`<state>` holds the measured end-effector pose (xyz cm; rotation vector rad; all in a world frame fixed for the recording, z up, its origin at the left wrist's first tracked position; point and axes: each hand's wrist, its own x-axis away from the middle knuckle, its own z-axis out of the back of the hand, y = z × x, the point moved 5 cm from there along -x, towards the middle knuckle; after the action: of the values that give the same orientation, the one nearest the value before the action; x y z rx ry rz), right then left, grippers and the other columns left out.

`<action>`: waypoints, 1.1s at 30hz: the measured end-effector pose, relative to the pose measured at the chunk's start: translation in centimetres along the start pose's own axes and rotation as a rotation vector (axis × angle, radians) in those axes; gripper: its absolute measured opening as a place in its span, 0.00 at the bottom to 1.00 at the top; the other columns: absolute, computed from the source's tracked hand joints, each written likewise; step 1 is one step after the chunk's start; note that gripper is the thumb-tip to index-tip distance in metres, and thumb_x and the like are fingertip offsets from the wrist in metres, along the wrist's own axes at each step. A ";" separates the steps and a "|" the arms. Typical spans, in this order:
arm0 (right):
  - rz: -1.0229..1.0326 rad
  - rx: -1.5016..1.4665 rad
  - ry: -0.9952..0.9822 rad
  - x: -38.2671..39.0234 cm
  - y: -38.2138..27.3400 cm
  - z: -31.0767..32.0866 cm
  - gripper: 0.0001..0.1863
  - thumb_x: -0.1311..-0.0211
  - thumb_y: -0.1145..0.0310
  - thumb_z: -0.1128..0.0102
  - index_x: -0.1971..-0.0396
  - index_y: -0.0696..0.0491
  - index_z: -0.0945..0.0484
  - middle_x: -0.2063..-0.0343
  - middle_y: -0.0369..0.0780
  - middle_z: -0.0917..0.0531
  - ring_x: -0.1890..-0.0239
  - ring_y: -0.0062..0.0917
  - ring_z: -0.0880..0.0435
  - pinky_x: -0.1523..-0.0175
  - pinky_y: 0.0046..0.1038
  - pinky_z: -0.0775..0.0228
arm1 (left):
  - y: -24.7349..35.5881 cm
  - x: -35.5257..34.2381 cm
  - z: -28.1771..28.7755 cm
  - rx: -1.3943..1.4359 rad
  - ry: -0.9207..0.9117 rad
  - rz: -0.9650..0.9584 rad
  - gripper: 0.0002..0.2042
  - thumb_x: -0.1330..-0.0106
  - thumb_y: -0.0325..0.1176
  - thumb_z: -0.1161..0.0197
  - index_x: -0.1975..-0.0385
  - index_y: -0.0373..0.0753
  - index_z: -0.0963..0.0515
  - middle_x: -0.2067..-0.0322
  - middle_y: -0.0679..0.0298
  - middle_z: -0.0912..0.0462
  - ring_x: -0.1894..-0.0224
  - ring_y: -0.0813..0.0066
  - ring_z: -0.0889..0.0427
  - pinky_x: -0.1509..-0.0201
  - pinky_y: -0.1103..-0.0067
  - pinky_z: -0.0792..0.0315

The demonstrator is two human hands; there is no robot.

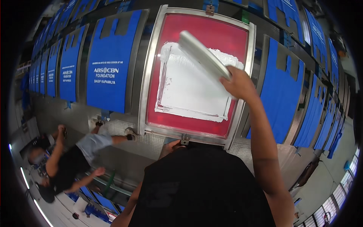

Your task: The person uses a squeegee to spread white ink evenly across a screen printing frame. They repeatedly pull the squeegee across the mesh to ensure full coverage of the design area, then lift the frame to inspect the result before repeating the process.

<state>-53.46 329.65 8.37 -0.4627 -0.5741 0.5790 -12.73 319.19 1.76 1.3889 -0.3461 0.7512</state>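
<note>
My right hand point(236, 83) grips a long pale metal squeegee point(200, 53), held diagonally over the upper right of a screen-printing screen. The screen has an aluminium frame point(146, 90), red mesh point(204, 26) and a broad patch of white ink point(189, 98) with uneven edges. Near the clamp point(185, 139) on the frame's lower edge, my left hand point(170, 147) is closed on the frame, partly hidden behind my dark-clothed torso.
Rows of metal boards with blue printed fabric pieces point(109, 45) line both sides point(278, 94), curving away. A green block point(245, 17) sits by the frame's top right. At lower left, a co-worker point(68, 162) in dark top and grey shorts is on the walkway, near more blue-covered boards.
</note>
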 end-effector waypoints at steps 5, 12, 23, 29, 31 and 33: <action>0.306 0.428 0.080 -4.9 -3.0 -2.1 0.19 0.49 0.70 0.34 0.55 0.54 0.22 0.64 0.44 0.14 0.60 0.38 0.15 0.49 0.40 0.29 | -0.8 -0.2 -1.4 0.125 0.052 0.364 0.14 0.37 0.35 0.28 0.60 0.30 0.15 0.73 0.61 0.14 0.71 0.79 0.17 0.67 0.79 0.24; 0.395 0.388 0.149 2.2 -3.0 -6.2 0.22 0.55 0.77 0.36 0.54 0.53 0.22 0.63 0.40 0.15 0.60 0.31 0.18 0.42 0.35 0.36 | -1.5 0.4 -2.1 0.382 0.158 0.417 0.12 0.40 0.32 0.26 0.66 0.29 0.16 0.75 0.62 0.15 0.73 0.81 0.19 0.68 0.80 0.24; 0.219 0.236 -0.254 12.0 -8.1 -9.3 0.16 0.52 0.75 0.38 0.59 0.52 0.19 0.70 0.38 0.16 0.66 0.31 0.17 0.49 0.33 0.36 | -1.3 -1.7 1.1 0.067 -0.037 0.422 0.19 0.46 0.42 0.21 0.63 0.32 0.16 0.71 0.61 0.15 0.70 0.77 0.17 0.65 0.79 0.23; 0.226 0.160 -0.133 12.9 -6.7 -9.9 0.20 0.54 0.75 0.35 0.56 0.52 0.19 0.65 0.40 0.15 0.61 0.34 0.18 0.46 0.35 0.34 | 12.7 -4.9 9.2 -0.853 0.340 -0.761 0.27 0.55 0.51 0.20 0.63 0.37 0.18 0.54 0.56 0.23 0.53 0.61 0.23 0.52 0.67 0.26; 0.185 0.152 0.005 14.0 -5.7 -9.0 0.19 0.57 0.75 0.31 0.59 0.53 0.19 0.66 0.42 0.16 0.60 0.38 0.18 0.51 0.38 0.32 | 13.7 -7.3 9.8 -1.042 0.320 -0.876 0.23 0.53 0.49 0.23 0.65 0.39 0.20 0.53 0.56 0.23 0.54 0.61 0.23 0.49 0.61 0.29; 0.022 0.264 0.034 15.3 -4.0 -9.1 0.20 0.60 0.74 0.29 0.62 0.54 0.20 0.65 0.42 0.16 0.58 0.39 0.18 0.50 0.41 0.32 | 12.2 -9.3 9.4 -1.505 0.235 -0.707 0.06 0.45 0.34 0.35 0.70 0.42 0.22 0.67 0.59 0.20 0.64 0.66 0.22 0.42 0.63 0.35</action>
<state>-35.78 333.90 9.43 -0.2297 -0.4522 0.6567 -25.62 307.65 6.78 -0.0654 -0.1219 -0.0616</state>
